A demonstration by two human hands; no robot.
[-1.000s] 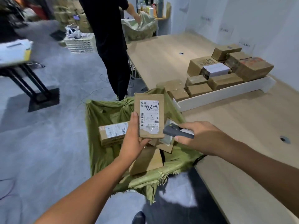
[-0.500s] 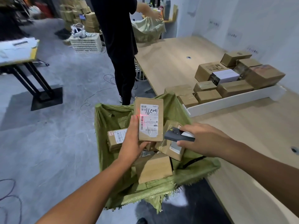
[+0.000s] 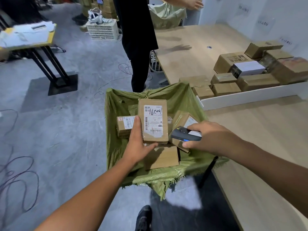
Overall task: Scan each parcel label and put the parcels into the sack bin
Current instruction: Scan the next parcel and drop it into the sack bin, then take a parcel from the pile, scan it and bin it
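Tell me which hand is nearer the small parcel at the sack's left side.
Left. The left hand, holding the tall labelled parcel, overlaps the right edge of the small parcel; the right hand, gripping the scanner, is across the sack.

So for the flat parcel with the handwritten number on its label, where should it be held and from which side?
Grip the flat parcel by its bare left edge and bottom edge, coming from the left and below, as the left hand does. It is thin enough to pinch, its label faces up, and the scanner in the right hand needs the right side.
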